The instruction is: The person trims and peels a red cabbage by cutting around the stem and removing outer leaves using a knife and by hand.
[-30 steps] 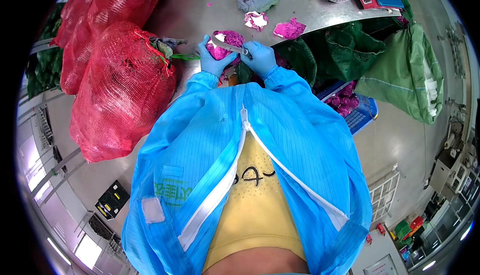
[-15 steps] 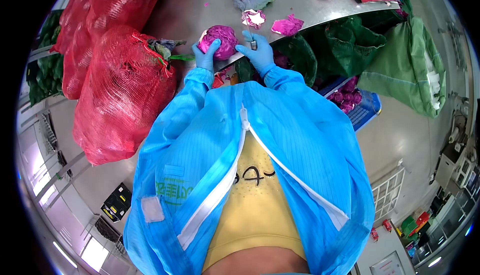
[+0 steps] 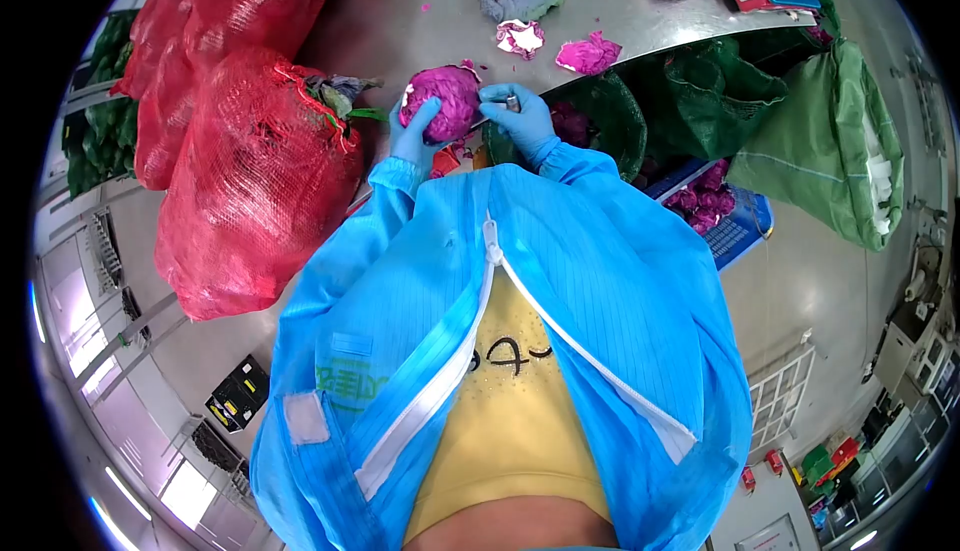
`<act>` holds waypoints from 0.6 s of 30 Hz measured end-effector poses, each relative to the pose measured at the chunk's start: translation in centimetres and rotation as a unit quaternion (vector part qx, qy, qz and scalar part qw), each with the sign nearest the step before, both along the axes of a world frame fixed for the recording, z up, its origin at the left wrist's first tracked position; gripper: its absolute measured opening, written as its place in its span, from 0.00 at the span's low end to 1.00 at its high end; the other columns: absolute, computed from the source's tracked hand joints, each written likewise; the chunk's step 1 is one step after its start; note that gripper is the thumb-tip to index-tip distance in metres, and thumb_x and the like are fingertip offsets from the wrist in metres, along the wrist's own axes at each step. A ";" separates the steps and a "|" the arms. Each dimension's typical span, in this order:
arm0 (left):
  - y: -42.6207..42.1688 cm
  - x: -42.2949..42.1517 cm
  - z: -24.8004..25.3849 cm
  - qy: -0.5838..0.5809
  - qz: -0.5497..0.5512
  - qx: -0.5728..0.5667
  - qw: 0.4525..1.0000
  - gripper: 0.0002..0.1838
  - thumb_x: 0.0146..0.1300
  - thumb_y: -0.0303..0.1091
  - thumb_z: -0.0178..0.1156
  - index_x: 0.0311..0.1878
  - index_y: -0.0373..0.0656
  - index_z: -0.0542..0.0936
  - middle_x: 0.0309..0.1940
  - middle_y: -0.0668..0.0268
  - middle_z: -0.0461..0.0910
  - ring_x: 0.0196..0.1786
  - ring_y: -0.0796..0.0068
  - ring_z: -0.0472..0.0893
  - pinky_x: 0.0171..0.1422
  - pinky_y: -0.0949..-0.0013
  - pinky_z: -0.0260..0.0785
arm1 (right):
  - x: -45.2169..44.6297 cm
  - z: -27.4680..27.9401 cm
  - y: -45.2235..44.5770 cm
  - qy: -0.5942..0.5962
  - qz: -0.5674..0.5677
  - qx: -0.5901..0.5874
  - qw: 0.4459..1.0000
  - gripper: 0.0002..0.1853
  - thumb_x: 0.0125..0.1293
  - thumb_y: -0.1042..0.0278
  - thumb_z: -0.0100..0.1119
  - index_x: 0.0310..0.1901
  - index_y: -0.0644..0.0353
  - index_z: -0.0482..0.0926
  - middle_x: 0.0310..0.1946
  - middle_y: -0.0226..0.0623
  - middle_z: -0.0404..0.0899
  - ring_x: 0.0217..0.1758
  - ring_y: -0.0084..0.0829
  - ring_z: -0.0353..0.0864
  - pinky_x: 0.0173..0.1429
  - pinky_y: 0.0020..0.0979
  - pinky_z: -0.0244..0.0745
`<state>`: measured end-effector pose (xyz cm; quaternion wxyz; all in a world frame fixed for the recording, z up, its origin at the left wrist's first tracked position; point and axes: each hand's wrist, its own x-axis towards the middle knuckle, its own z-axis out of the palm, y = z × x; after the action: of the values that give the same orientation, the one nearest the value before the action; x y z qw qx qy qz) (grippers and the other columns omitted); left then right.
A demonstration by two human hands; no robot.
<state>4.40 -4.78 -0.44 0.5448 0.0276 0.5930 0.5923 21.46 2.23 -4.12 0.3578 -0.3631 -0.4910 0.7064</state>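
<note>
L hand (image 3: 412, 138) grips purple cabbage (image 3: 447, 101) at edge of metal table (image 3: 380, 26), thumb on near side. R hand (image 3: 524, 123) just beside, fingers curled round knife handle (image 3: 513, 104), blade unclear. Leaf pcs (image 3: 590, 53) beyond; red mesh bag (image 3: 250, 191) to L.

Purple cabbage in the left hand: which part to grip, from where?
Probably best: cup the lower left flank of the purple cabbage, coming from the wearer's side, as the left hand does. It is a bulky ball with no handle showing, so a wide wrap should hold better than a pinch.
</note>
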 end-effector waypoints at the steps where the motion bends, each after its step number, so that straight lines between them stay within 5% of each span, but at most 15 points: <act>1: -0.4 0.2 -0.1 0.039 -0.017 0.040 0.998 0.46 0.45 0.33 0.72 0.66 0.51 0.56 0.61 0.58 0.62 0.61 0.55 0.68 0.54 0.47 0.73 | 0.5 0.3 0.4 -0.020 -0.017 -0.063 0.998 0.17 0.55 0.66 0.68 0.46 0.61 0.79 0.39 0.31 0.79 0.34 0.19 0.76 0.40 0.23 0.73; 3: -0.6 0.5 0.1 0.136 -0.070 0.079 0.985 0.52 0.39 0.28 0.76 0.68 0.48 0.57 0.61 0.60 0.62 0.61 0.61 0.68 0.61 0.58 0.70 | 1.0 0.2 0.9 -0.032 -0.048 -0.091 0.994 0.18 0.58 0.59 0.65 0.49 0.54 0.78 0.30 0.23 0.76 0.22 0.13 0.67 0.23 0.18 0.60; 4: -0.5 0.3 -0.1 0.134 -0.072 0.077 0.985 0.52 0.39 0.28 0.76 0.68 0.48 0.57 0.61 0.60 0.62 0.61 0.61 0.68 0.61 0.58 0.70 | 1.3 0.1 1.0 -0.035 -0.050 -0.092 0.994 0.18 0.58 0.59 0.65 0.49 0.54 0.78 0.30 0.23 0.76 0.22 0.13 0.67 0.23 0.18 0.60; 6: 0.3 -0.6 -0.8 0.371 -0.214 0.197 0.882 0.54 0.34 0.31 0.78 0.68 0.45 0.57 0.62 0.61 0.62 0.62 0.64 0.66 0.67 0.63 0.64 | 1.7 0.4 1.7 -0.058 -0.044 -0.090 0.993 0.21 0.56 0.58 0.67 0.49 0.57 0.77 0.36 0.27 0.78 0.24 0.16 0.70 0.26 0.20 0.66; 10: 1.3 -0.8 -1.2 0.286 -0.264 0.247 0.888 0.56 0.35 0.27 0.77 0.69 0.45 0.56 0.67 0.63 0.57 0.66 0.65 0.62 0.69 0.64 0.59 | 1.9 -0.5 3.4 -0.056 0.036 -0.077 0.995 0.27 0.55 0.55 0.67 0.56 0.54 0.74 0.36 0.28 0.78 0.25 0.17 0.71 0.27 0.20 0.67; 12: 1.4 -1.2 -1.1 0.335 -0.284 0.261 0.860 0.57 0.35 0.26 0.76 0.70 0.45 0.54 0.69 0.63 0.54 0.67 0.66 0.61 0.69 0.63 0.59 | 1.9 -1.2 3.3 -0.058 0.059 -0.098 0.992 0.27 0.56 0.55 0.67 0.56 0.53 0.74 0.36 0.28 0.78 0.25 0.17 0.70 0.27 0.20 0.67; 15: 0.0 -1.0 -0.8 0.337 -0.255 0.226 0.878 0.60 0.36 0.25 0.76 0.72 0.46 0.47 0.68 0.60 0.54 0.67 0.64 0.61 0.69 0.60 0.60 | 1.7 -1.6 2.5 -0.070 0.067 -0.094 0.991 0.26 0.57 0.55 0.66 0.55 0.54 0.75 0.34 0.27 0.78 0.27 0.17 0.71 0.28 0.20 0.68; 18: -1.3 -0.4 -1.4 0.240 -0.150 0.112 0.952 0.65 0.33 0.32 0.79 0.71 0.41 0.44 0.63 0.52 0.58 0.64 0.62 0.63 0.68 0.65 0.60 | 1.2 -1.6 1.2 -0.080 0.026 -0.019 0.996 0.23 0.57 0.56 0.65 0.53 0.55 0.77 0.33 0.30 0.79 0.30 0.23 0.76 0.35 0.25 0.72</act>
<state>4.04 -6.03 -1.79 0.4624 0.3187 0.6252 0.5420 22.68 3.47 -5.75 0.2920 -0.4119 -0.5142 0.6933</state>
